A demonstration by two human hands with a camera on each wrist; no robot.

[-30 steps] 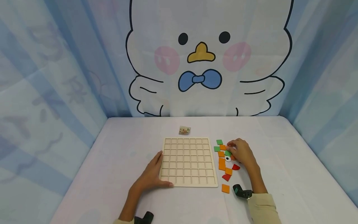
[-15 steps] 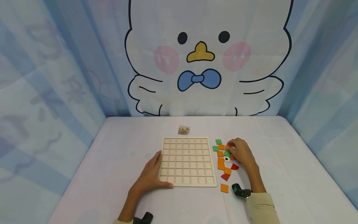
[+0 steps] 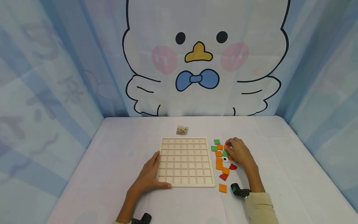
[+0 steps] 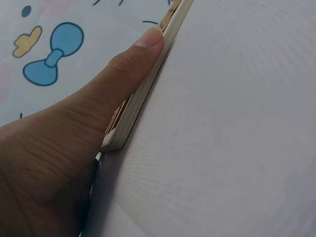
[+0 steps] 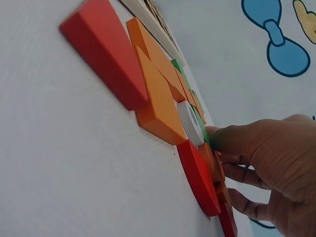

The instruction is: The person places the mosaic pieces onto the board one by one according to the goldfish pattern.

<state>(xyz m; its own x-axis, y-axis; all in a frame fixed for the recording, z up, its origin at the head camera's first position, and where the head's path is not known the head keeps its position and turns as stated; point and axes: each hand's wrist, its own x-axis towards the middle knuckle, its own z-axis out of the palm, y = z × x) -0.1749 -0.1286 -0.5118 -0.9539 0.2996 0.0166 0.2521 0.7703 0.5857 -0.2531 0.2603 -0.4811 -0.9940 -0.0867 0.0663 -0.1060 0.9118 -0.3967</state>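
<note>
A pale wooden grid board lies flat on the table. My left hand spans its near left corner, fingers along the left side and thumb on the front edge; in the left wrist view the straight thumb rests on the rim. To the board's right, my right hand reaches over a cluster of coloured tiles, thumb and bent fingers on either side of an orange-red tile. Close by are a green tile, a white eye-patterned disc and a red curved tile. The palm hides some pieces.
Several orange tiles, one nearest me, plus a red wedge and green tiles line the board's right side. A small patterned card lies beyond the board. A cartoon curtain hangs behind the table.
The whole head view has shifted slightly, so everything sits a little further left in it. Both hands keep about the same place relative to the board and tiles.
</note>
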